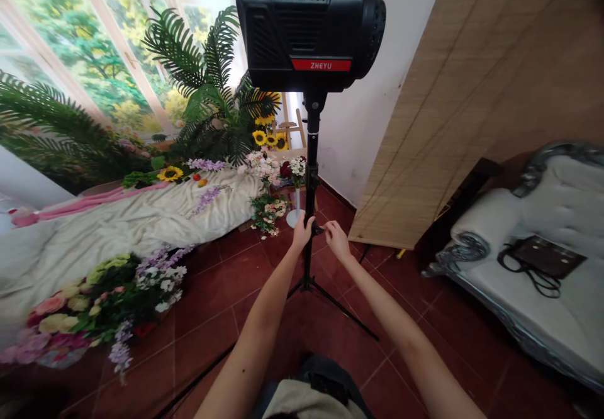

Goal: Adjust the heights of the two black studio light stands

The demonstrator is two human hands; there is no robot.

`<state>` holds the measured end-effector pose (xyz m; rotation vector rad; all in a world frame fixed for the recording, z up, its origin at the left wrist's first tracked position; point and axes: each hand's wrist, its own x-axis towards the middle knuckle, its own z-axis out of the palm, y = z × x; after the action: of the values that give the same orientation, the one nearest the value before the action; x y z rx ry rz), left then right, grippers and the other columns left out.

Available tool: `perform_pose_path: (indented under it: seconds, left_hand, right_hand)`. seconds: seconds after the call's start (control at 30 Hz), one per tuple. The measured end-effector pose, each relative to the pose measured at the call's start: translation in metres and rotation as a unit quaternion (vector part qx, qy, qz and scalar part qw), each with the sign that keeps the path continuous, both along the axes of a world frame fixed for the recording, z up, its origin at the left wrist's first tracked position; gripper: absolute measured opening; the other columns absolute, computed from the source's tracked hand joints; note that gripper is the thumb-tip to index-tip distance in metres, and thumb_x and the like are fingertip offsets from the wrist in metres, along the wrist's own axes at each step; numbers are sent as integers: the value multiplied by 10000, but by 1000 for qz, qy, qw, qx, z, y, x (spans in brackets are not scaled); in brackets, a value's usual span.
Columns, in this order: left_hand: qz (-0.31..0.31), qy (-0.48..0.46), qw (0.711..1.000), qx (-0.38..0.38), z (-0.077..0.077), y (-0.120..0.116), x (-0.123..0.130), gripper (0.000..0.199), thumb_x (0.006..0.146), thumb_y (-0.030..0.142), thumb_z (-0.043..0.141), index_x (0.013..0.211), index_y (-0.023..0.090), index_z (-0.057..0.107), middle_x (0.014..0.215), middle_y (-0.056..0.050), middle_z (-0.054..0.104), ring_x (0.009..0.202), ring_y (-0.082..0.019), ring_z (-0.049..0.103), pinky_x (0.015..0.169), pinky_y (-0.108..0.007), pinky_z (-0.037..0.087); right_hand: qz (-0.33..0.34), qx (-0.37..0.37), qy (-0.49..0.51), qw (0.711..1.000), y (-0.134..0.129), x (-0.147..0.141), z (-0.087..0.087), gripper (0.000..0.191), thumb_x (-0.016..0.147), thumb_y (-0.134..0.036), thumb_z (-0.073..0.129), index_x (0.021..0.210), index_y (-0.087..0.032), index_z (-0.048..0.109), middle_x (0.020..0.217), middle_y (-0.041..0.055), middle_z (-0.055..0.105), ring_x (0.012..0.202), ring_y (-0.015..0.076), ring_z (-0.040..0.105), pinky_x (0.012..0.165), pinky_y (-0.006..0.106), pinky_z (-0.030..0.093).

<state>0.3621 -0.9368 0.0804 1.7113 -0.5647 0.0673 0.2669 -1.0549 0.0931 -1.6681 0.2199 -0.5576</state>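
Note:
A black studio light [302, 35] with a red label is mounted on top of a black light stand [310, 192], upright in front of me. My left hand [302, 231] is wrapped round the stand's pole about midway down. On the pole's right side, my right hand [336, 240] pinches a small black knob [318, 229] between thumb and fingers. The stand's legs spread on the floor below my hands.
To the left, a couch draped in cream cloth [155, 208] has flowers [66, 309] in front. Palm plants [207, 98] stand behind. A bamboo blind [406, 123] hangs at right, beside a tufted sofa [557, 262] holding a dark brown bag [550, 256]. Red tiles [217, 293] cover the floor.

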Motion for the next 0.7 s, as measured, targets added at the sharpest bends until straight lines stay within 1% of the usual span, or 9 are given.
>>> perform_pose_path:
  seconds: [0.07, 0.13, 0.2, 0.27, 0.33, 0.4, 0.47, 0.6, 0.7]
  left_hand:
    - [4, 1, 1000, -2, 0, 0, -1, 322, 900, 441, 458, 1088, 197, 555, 975, -63, 651, 888, -180, 607, 854, -324, 483]
    - [5, 0, 1000, 0, 1, 0, -1, 319, 901, 438, 459, 1083, 195, 557, 971, -62, 654, 880, -176, 610, 853, -322, 483]
    - [7, -3, 1000, 2, 1, 0, -1, 317, 900, 435, 464, 1085, 195, 559, 984, -64, 657, 889, -176, 613, 861, -322, 482]
    - [6, -3, 1000, 4, 1, 1, 0, 320, 899, 435, 469, 1089, 196, 561, 1002, -67, 657, 915, -181, 615, 878, -323, 477]
    - [7, 0, 1000, 3, 1, 1, 0, 325, 898, 435, 470, 1094, 192, 561, 1018, -73, 655, 950, -188, 612, 902, -324, 469]
    - [10, 0, 1000, 3, 1, 1, 0, 332, 899, 434, 469, 1105, 187, 555, 1042, -82, 650, 985, -196, 604, 928, -330, 457]
    - [10, -8, 1000, 3, 1, 1, 0, 336, 902, 430, 465, 1116, 184, 548, 1063, -88, 644, 1006, -200, 598, 942, -336, 450]
    - [4, -14, 1000, 0, 0, 1, 0, 334, 906, 438, 455, 1113, 193, 547, 1050, -76, 646, 975, -188, 601, 919, -326, 462]
    - [5, -5, 1000, -3, -1, 0, 0, 331, 898, 447, 469, 1102, 201, 554, 1017, -68, 651, 953, -188, 607, 904, -326, 470]
  right_hand:
    - [-24, -1, 5, 1000, -2, 0, -1, 91, 758, -161, 589, 790, -246, 599, 980, 54, 605, 886, 178, 587, 677, 245, 503]
    - [-43, 51, 33, 997, -2, 4, -5, 46, 772, -216, 618, 788, -239, 581, 872, 39, 620, 761, 157, 593, 595, 235, 496]
    - [-21, 141, 90, 986, -1, 8, -9, 119, 792, -304, 637, 752, -225, 557, 700, 16, 613, 581, 133, 566, 469, 224, 456]
    - [27, 216, 143, 965, 2, 13, -12, 209, 796, -378, 646, 717, -214, 544, 570, -8, 581, 450, 113, 512, 384, 222, 407]
    - [33, 234, 143, 961, 5, 15, -11, 217, 767, -366, 681, 705, -208, 545, 535, -32, 567, 426, 94, 496, 384, 208, 405]
    - [-1, 202, 93, 975, 8, 14, -10, 184, 703, -281, 733, 715, -207, 565, 593, -45, 593, 492, 81, 526, 462, 189, 443]
    - [-23, 143, 38, 989, 9, 9, -9, 184, 639, -210, 759, 742, -207, 606, 703, -38, 625, 573, 81, 545, 566, 196, 477]
    - [-24, 25, -9, 999, 4, -4, -7, 163, 601, -198, 767, 720, -216, 658, 923, 15, 626, 781, 132, 579, 760, 260, 502]
    - [-23, 16, -27, 999, -1, -2, 11, 158, 589, -217, 779, 680, -220, 650, 1026, 63, 606, 992, 199, 561, 792, 285, 505]
